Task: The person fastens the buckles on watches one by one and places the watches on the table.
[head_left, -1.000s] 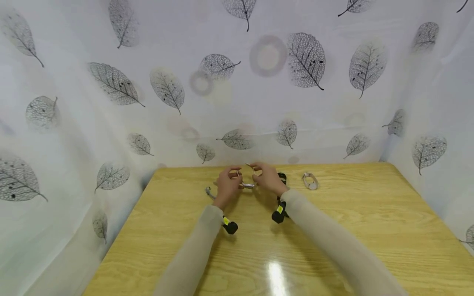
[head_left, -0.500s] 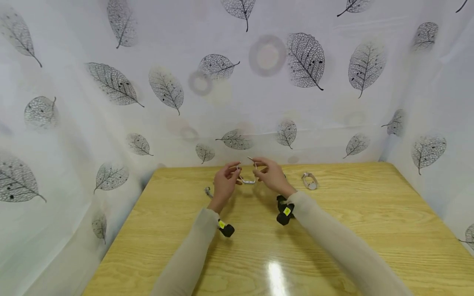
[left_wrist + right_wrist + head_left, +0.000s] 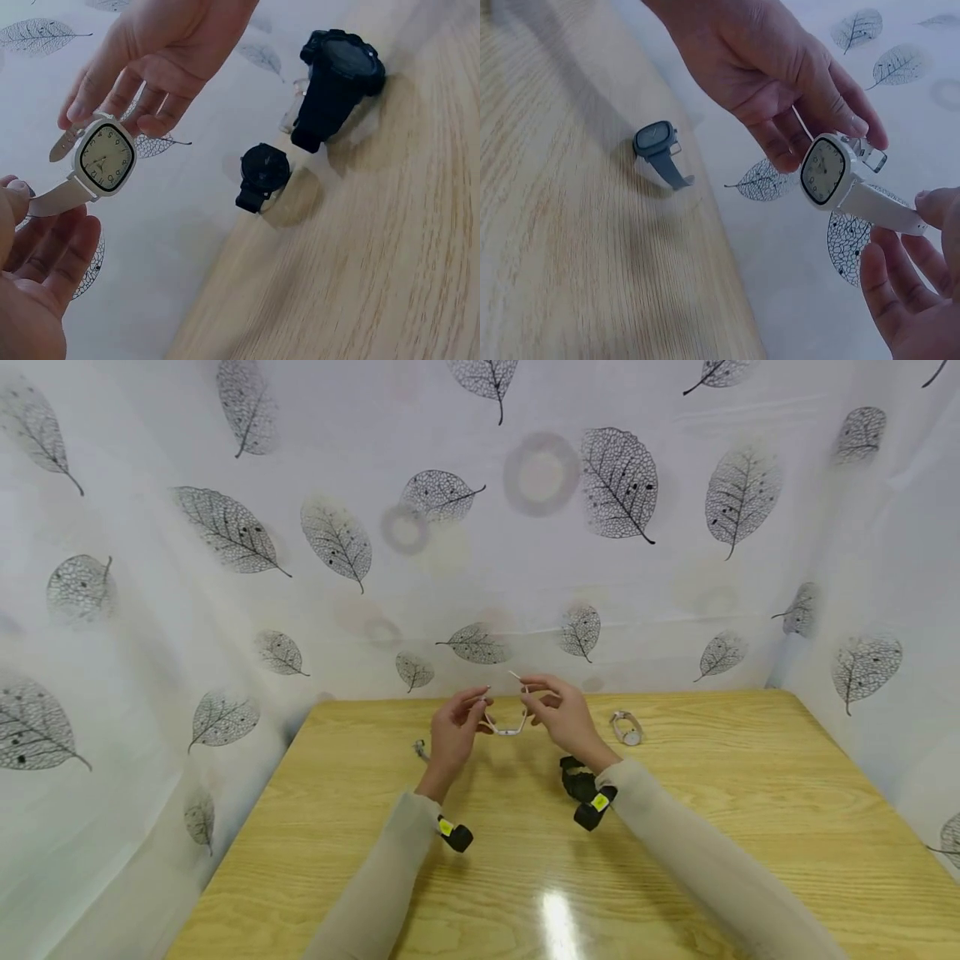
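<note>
A white watch (image 3: 107,157) with a rounded square face is held up between both hands, its strap open in a U shape. My left hand (image 3: 452,735) pinches the strap end with the buckle (image 3: 875,156). On the other side my right hand (image 3: 564,714) pinches the strap end with the holes, thumb against curled fingers. In both wrist views the pale dial, dark-rimmed with black numerals, faces the camera. The watch is off the wooden table (image 3: 517,860), close to its far edge.
A blue watch (image 3: 656,142) stands on the table left of my left hand. Near my right hand are a small black watch (image 3: 265,169) and a bulky black watch (image 3: 337,82). Farther right lies a pale pink watch (image 3: 628,727). A leaf-patterned curtain (image 3: 517,568) hangs behind the table.
The two strap ends have been drawn wider apart. My right hand has moved right and slightly up, while my left hand has shifted only a little. The watch body turned within the grip.
</note>
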`<state>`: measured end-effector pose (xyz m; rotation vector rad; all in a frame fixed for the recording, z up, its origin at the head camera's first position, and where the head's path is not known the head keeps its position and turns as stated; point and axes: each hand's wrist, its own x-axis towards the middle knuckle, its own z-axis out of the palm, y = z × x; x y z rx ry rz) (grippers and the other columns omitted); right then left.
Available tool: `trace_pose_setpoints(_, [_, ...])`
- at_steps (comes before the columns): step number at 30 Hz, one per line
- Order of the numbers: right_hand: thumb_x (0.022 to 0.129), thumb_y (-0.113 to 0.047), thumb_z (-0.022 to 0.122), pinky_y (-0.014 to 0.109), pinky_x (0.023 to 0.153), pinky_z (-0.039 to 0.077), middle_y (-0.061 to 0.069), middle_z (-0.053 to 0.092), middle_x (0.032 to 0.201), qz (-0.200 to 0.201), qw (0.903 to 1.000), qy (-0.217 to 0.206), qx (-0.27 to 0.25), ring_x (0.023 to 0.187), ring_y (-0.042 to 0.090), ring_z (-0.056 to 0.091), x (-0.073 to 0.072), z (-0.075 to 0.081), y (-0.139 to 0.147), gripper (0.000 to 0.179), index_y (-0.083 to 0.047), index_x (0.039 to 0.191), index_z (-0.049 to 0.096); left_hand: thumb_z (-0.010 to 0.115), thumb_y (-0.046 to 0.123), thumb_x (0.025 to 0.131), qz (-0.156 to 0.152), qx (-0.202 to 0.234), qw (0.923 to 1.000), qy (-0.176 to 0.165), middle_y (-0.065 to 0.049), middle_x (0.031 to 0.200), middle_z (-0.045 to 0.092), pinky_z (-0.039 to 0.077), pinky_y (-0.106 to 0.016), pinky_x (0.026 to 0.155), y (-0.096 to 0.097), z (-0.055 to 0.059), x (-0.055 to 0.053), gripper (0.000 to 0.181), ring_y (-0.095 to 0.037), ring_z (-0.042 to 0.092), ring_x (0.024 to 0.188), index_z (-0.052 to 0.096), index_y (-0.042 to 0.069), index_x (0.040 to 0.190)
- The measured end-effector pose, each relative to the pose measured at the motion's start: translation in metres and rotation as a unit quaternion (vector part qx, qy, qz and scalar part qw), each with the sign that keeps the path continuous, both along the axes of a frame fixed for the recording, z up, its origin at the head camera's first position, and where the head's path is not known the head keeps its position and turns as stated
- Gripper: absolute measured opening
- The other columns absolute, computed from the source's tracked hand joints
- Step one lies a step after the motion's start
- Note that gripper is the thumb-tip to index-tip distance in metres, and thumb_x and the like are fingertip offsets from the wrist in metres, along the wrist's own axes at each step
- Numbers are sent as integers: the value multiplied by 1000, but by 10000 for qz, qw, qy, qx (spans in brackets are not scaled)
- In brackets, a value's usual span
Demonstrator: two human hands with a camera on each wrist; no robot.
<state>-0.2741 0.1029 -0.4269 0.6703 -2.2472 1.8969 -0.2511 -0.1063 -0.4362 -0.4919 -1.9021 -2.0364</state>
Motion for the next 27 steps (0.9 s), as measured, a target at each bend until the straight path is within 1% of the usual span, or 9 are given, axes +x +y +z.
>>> trace_pose_setpoints(3, [103, -24, 67, 39, 69, 63, 21, 66, 119, -31, 9997, 18, -239, 82, 30, 70, 4, 2, 1, 30, -10, 130, 67, 58, -11, 99, 108, -32, 9996, 246, -33, 105, 70, 63, -49, 68, 3, 8, 8, 24, -61, 62, 82, 63, -15, 122])
trace_pose_setpoints(4, [103, -24, 66, 39, 68, 63, 21, 66, 118, -38, 9996, 36, -278, 81, 29, 70, 5, 3, 2, 29, -10, 129, 67, 59, -12, 99, 146, -28, 9994, 298, -33, 104, 70, 63, -49, 67, 4, 9, 9, 23, -60, 63, 80, 64, -15, 121])
trace_pose_setpoints(7, [104, -22, 65, 37, 67, 63, 19, 66, 116, -46, 9993, 130, -336, 80, 27, 70, 7, 3, 3, 26, -11, 127, 68, 59, -11, 99, 235, -16, 9989, 407, -33, 103, 70, 63, -49, 66, 4, 1, 3, 23, -58, 64, 78, 64, -15, 121])
trace_pose_setpoints(9, [104, -21, 64, 38, 66, 63, 20, 66, 115, -44, 9991, 197, -360, 80, 29, 70, 8, 2, 4, 25, -10, 127, 68, 58, -10, 100, 267, 15, 9989, 386, -35, 103, 69, 62, -52, 66, 4, -5, 0, 22, -60, 62, 78, 65, -15, 121])
trace_pose_setpoints(12, [104, -19, 64, 42, 65, 63, 18, 66, 113, -76, 9990, 209, -388, 79, 35, 69, 7, 0, 5, 24, -10, 126, 69, 59, -7, 101, 345, 27, 9983, 459, -35, 101, 69, 63, -51, 68, 4, -12, -4, 21, -60, 62, 82, 66, -14, 119])
trace_pose_setpoints(16, [104, -17, 64, 46, 64, 62, 20, 66, 112, -106, 9987, 224, -441, 79, 44, 67, 8, -4, 6, 23, -7, 124, 69, 63, -2, 101, 402, 119, 9976, 560, -35, 100, 70, 64, -45, 72, 4, -15, -4, 19, -57, 65, 86, 70, -10, 116])
trace_pose_setpoints(18, [104, -17, 64, 46, 64, 62, 19, 66, 111, -111, 9986, 244, -453, 78, 45, 66, 8, -5, 7, 23, -6, 124, 69, 64, 1, 100, 408, 156, 9974, 567, -34, 100, 71, 64, -41, 73, 5, -16, -3, 18, -53, 67, 85, 71, -8, 115])
trace_pose_setpoints(22, [104, -17, 64, 47, 63, 62, 15, 67, 109, -70, 9988, 216, -433, 77, 37, 68, 10, -7, 8, 21, -8, 122, 70, 66, 4, 100, 454, 100, 9977, 493, -27, 103, 73, 64, -34, 71, 7, -15, -1, 18, -47, 69, 81, 72, -7, 113])
trace_pose_setpoints(27, [105, -17, 63, 51, 64, 61, 13, 67, 110, 56, 9994, 171, -298, 78, 35, 68, 12, -10, 10, 20, -9, 122, 70, 66, 8, 101, 413, 105, 9984, 381, -19, 106, 74, 63, -31, 71, 8, -15, 2, 25, -45, 69, 82, 70, -12, 115])
